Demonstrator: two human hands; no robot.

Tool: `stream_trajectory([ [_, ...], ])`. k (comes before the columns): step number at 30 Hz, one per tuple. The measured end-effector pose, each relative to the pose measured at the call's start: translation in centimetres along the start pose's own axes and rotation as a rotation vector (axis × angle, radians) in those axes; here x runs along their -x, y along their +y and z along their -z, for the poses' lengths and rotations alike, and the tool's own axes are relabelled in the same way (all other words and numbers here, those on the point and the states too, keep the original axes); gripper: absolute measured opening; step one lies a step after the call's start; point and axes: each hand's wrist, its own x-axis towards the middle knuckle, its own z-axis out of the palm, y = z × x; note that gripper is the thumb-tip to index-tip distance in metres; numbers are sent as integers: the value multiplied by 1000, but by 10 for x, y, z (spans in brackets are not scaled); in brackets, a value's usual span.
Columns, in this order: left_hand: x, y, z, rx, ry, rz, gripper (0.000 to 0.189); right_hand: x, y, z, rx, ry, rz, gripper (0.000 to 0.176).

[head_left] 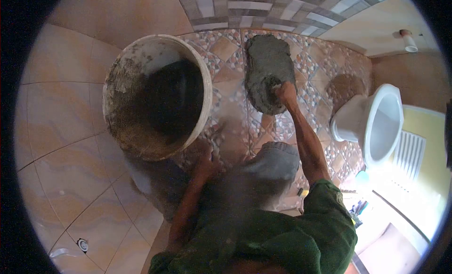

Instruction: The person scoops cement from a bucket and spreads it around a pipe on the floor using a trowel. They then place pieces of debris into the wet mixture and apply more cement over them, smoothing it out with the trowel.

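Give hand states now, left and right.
Left hand: blurred, down by the bucket; cannot tell.
Right hand: closed, at the wet mortar patch; what it grips is unclear.

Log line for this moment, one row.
right hand on mortar pile | left hand down beside bucket, blurred | toilet at right

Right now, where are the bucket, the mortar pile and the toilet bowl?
bucket [141, 57]: head view, on its pale inner wall, upper left.
mortar pile [268, 57]: head view, on the upper middle of the heap.
toilet bowl [351, 122]: head view, on its white outer side.
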Motion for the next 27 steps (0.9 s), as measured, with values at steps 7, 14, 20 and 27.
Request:
stream_trajectory([
  [7, 8, 1, -7, -57, 105, -128, 61, 10, -11, 21, 38, 46, 40, 43],
  [14, 2, -10, -11, -71, 40, -99, 53, 9, -16, 40, 37, 42, 40, 43],
  [20, 8, 13, 4, -83, 152, -287, 48, 1, 2, 46, -50, 13, 77, 54],
  [27, 6, 10, 4, -103, 96, -198, 60, 3, 15, 39, -180, 233, 384, 57],
])
